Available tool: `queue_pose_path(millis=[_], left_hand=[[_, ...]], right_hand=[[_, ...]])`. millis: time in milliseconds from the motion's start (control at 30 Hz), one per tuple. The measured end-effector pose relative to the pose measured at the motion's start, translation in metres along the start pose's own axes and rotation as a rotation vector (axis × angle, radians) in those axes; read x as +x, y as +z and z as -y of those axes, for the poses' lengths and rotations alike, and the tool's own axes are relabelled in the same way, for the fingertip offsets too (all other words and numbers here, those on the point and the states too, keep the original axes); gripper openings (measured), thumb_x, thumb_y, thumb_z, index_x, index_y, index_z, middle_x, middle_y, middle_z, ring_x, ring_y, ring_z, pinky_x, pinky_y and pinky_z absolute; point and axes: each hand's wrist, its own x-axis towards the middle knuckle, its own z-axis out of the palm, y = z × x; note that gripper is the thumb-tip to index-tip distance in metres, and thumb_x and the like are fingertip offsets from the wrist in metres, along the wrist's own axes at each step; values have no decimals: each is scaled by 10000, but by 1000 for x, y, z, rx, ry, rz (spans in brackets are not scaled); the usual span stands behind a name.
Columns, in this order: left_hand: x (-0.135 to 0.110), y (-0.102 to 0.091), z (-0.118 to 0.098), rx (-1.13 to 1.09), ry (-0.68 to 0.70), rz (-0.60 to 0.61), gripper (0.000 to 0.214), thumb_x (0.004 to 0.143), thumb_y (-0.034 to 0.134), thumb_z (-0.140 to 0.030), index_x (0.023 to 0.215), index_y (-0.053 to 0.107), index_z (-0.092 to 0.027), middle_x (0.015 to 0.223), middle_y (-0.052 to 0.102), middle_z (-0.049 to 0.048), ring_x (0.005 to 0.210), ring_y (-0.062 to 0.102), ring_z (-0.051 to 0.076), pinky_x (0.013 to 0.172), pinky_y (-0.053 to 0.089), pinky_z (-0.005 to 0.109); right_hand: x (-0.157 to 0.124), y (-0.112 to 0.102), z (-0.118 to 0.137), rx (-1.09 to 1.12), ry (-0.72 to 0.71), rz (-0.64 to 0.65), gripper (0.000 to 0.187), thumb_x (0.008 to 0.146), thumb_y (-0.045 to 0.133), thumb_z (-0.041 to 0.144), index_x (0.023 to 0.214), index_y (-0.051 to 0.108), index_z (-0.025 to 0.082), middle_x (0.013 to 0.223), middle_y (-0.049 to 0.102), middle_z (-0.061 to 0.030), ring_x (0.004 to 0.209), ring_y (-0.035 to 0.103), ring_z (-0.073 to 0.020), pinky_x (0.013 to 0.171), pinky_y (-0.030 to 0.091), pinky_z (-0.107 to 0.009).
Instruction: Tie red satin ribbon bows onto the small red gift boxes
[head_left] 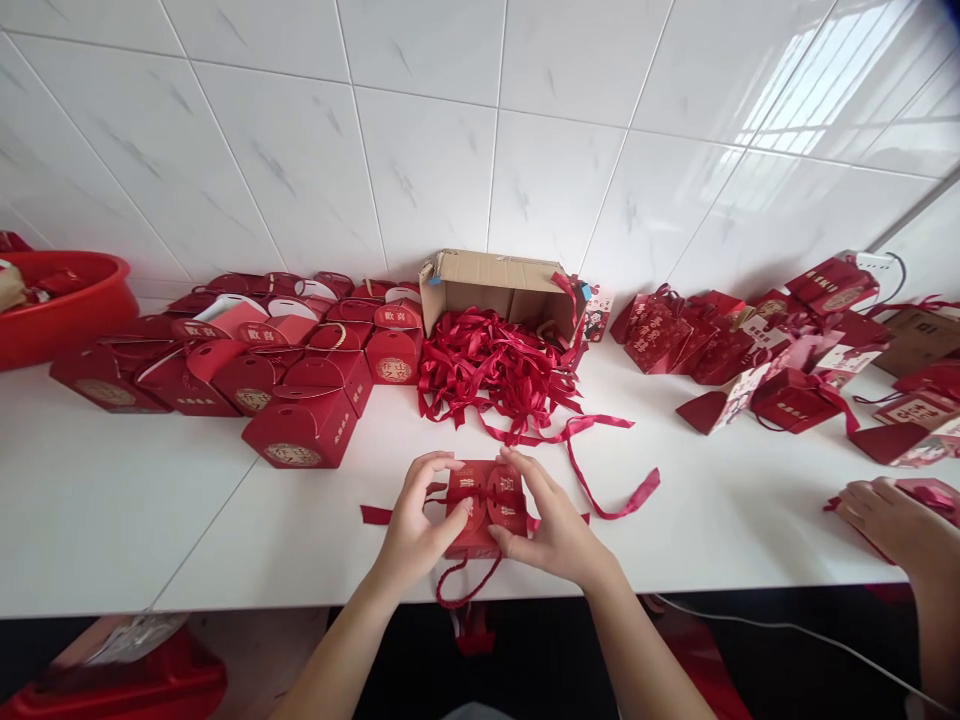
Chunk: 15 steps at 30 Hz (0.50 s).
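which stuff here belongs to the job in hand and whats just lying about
Job in hand:
small red box between left hand and right hand
ribbon across it
ribbon pile spilling from carton, probably supply

Apparently just lying about:
red basin
white cable, lower right

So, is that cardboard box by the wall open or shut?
Open: the near side of the cardboard box gapes, and red ribbons spill out onto the white table.

On flaps of red boxes at your left, you can read 歡喜 in gold. A round gold emblem there seems to say 乔迁之喜. Gold characters mark the box you hold, too small to read surely.
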Motion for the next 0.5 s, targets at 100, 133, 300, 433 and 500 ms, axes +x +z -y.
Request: queue_pose_path(millis=[100,133,300,433,500], left_hand=[[1,0,2,-24,-121,-12,367,795,626,-291,1134,488,-258,1239,507,71,1181,512,245,900,478,359],[1,-1,2,-15,-168,-19,381,778,644,-305,1118,480,-254,1210,517,68,1157,520,244,881,479,353],[6,-10,0,-25,-329,77,329,710,706,-377,922,508,-222,897,570,8,874,574,203,730,461,295],[12,-17,-5,-149,-400,254,290,714,708,-450,774,585,-194,756,611,7,749,595,207,661,466,286],[14,-19,-7,-216,-417,303,297,707,724,-457,771,627,-183,779,652,31,795,624,238,696,485,303]], right_hand=[[-4,4,-3,65,9,11,695,897,597,337,1498,248,340,1538,323,-76,1444,261,-283,1142,329,-476],[-6,5,-5,114,20,-11,621,934,539,345,1490,263,353,1548,298,-65,1448,250,-270,1141,331,-469],[-13,11,-22,406,291,-189,432,898,594,426,1285,458,289,1311,475,-103,1021,592,-203,781,541,-329],[-10,7,-26,568,422,-35,305,851,647,478,826,540,193,776,554,-5,671,502,-127,627,420,-269],[-7,2,-25,650,442,65,367,844,648,491,702,520,177,687,520,9,640,456,-117,613,370,-262]])
